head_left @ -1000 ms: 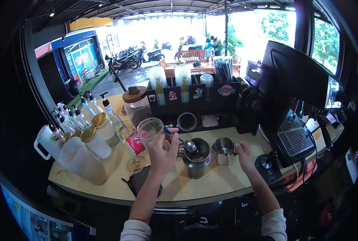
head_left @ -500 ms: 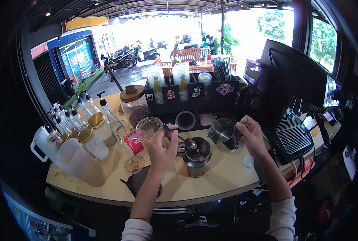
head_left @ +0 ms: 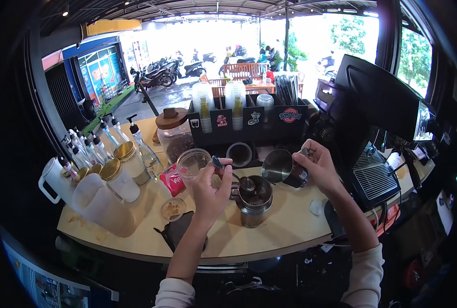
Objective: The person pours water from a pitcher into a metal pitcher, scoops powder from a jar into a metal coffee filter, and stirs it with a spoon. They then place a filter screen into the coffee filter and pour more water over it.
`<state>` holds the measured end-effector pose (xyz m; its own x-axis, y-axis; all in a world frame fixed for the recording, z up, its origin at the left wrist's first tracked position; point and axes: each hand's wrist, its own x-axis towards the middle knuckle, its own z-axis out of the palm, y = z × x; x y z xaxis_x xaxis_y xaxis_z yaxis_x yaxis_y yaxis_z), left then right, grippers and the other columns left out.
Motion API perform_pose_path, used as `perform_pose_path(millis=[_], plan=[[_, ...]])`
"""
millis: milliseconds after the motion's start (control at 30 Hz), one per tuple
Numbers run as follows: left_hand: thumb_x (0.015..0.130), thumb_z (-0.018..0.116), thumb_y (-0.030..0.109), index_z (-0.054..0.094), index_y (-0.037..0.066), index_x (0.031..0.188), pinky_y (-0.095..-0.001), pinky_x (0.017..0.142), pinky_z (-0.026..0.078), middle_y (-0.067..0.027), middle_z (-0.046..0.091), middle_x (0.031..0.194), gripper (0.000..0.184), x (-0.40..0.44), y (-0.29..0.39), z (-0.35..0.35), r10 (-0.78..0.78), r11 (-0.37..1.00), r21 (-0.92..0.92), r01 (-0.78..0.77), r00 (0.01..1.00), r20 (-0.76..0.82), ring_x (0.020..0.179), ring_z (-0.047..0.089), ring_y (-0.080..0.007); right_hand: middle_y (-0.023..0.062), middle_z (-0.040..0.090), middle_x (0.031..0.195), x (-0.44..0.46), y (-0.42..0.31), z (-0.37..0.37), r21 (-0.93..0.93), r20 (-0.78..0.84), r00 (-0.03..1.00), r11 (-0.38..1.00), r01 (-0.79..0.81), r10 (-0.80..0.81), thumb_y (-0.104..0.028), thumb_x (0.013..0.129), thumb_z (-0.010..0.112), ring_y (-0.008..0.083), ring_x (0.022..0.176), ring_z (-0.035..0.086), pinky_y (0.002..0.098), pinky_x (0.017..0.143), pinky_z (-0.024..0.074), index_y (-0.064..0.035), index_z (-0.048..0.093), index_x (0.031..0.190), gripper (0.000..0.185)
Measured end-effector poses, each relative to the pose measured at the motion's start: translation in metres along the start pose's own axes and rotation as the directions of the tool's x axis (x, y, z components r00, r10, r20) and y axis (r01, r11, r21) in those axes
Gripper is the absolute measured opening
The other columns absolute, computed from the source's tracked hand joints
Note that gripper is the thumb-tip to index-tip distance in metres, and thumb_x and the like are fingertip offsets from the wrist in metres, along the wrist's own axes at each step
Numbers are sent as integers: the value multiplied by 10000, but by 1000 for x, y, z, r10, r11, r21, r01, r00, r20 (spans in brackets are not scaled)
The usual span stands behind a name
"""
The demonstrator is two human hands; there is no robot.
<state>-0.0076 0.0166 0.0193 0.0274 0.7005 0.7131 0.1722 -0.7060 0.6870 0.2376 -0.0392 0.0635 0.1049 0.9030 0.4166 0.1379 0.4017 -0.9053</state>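
Observation:
My left hand grips a metal spoon by its handle. The spoon's bowl hangs over the mouth of a steel milk pitcher, which stands upright on the counter with something dark inside. Held by its handle in my right hand is a second steel pitcher, tilted left with its rim near the first pitcher's mouth. Close to my left hand are a clear jar, a red packet and a small lid with brown residue. A dark cloth lies beneath my left wrist.
At left stand a cloudy plastic jug, gold-lidded jars and several pump bottles. A black organizer with cups is at the back, near a wooden-lidded jar. An espresso machine occupies the right.
The pitcher in my right hand has moved slightly left and tilted further toward the standing pitcher. The spoon stays over the standing pitcher, and the camera view has shifted a little.

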Motion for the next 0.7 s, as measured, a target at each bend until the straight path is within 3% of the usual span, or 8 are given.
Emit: perform_pose_path(millis=[67, 467, 567, 700], plan=[[893, 594, 91, 650, 23, 992, -191, 529, 408, 2, 598, 678, 133, 0, -5, 0, 90, 995, 38, -91, 996, 18, 617, 567, -41, -69, 449, 679, 1, -2, 2, -8, 8, 1000, 1000, 11, -11, -55, 884, 634, -34, 594, 420, 151, 514, 380, -61, 458, 776, 206], [895, 597, 110, 655, 31, 989, -180, 472, 362, 8, 593, 667, 136, -1, -3, 1, 104, 994, 34, -105, 994, 14, 591, 555, -27, -78, 437, 670, 4, -1, 4, -65, 42, 999, 998, 18, -16, -59, 874, 641, -41, 588, 401, 146, 507, 364, -72, 447, 779, 216], [891, 602, 114, 659, 36, 984, -180, 459, 351, 10, 594, 664, 135, -1, -3, 2, 100, 995, 29, -100, 995, 13, 592, 552, -21, -76, 446, 663, 4, -3, 7, -3, 27, 1000, 1000, 8, -8, -58, 871, 644, -40, 586, 395, 148, 507, 361, -77, 438, 774, 229], [887, 606, 116, 662, 35, 978, -183, 459, 345, 8, 597, 663, 134, -1, -1, 2, 118, 992, 43, -118, 993, 11, 585, 552, -24, -63, 479, 679, 5, -2, 3, -55, 62, 998, 998, 28, -24, -55, 875, 642, -33, 623, 461, 152, 537, 419, -70, 428, 781, 234]])
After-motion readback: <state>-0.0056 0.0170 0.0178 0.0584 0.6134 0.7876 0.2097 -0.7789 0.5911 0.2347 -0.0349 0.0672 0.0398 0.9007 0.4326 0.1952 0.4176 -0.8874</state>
